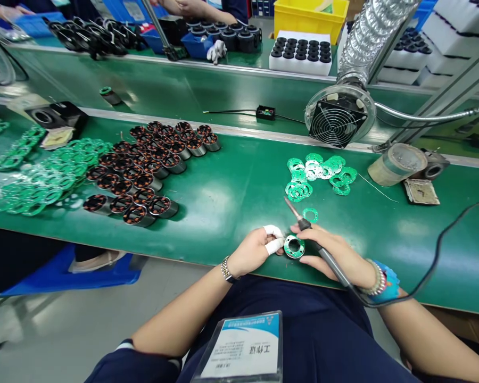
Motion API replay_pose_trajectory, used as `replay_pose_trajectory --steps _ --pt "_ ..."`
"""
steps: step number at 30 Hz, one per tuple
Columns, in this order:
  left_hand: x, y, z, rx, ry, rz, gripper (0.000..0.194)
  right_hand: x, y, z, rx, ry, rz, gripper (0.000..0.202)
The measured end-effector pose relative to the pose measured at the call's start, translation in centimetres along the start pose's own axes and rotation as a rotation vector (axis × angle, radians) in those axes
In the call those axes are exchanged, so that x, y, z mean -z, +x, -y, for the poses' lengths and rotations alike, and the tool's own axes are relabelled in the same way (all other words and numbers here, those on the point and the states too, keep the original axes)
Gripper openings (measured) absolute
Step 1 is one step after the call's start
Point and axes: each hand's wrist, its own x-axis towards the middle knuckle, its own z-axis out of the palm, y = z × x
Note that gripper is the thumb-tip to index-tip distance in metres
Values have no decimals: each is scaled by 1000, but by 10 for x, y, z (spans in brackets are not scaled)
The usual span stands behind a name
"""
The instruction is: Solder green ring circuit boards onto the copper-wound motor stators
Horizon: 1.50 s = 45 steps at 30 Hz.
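Close to the bench's front edge stands a motor stator with a green ring-shaped circuit board [294, 247] on its top. My left hand [259, 247], with white tape on two fingers, is closed in a pinch at the stator's left side; whether the fingertips hold a thin wire is too small to tell. My right hand [339, 252] holds a soldering iron [323, 255], its tip pointing up and left, away from the board. The thumb and fingers of that hand also reach around the stator's right side. One loose green ring board [310, 215] lies just beyond.
Loose ring boards [297, 189] lie scattered ahead. At left are rows of copper-wound stators [143, 165] and green board panels [51, 175]. A fume fan [335, 119] hangs at back right, near a round container [397, 165] and a soldering sponge tray [421, 191]. The iron's cord [435, 260] trails right.
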Motion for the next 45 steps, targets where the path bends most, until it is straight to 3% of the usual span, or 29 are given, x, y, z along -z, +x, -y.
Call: replay_pose_trajectory --steps 3,6,8,10,12,17,19,26,33,40,45 --pt "3 -3 2 -44 51 -12 13 -5 6 -6 -36 8 86 36" --pt "10 -10 3 -244 273 -41 13 -10 3 -5 -84 0 24 34" --pt "13 -13 3 -398 423 25 15 -13 -1 -3 -101 -3 -24 34" --pt "13 -14 2 -460 470 109 12 -18 -6 -1 -111 -11 -66 35" --pt "9 -12 0 -414 409 116 9 -24 -10 1 -132 -27 -101 36" --pt "-6 -5 -5 -27 28 40 15 -33 -16 6 -134 -81 -209 40" --pt "-9 -4 -7 54 -30 22 16 -32 -14 9 -132 -93 -236 40" --pt "-9 -4 -9 60 -39 17 17 -30 9 12 -25 -40 -299 27" --pt "-13 -15 -4 63 -128 -42 23 -43 9 11 -82 -45 -316 32" --pt "-14 -17 0 104 -204 -65 26 -16 -6 22 -127 -12 -367 23" --pt "-14 -15 -3 120 -201 -67 23 2 -23 27 -46 38 -342 35"
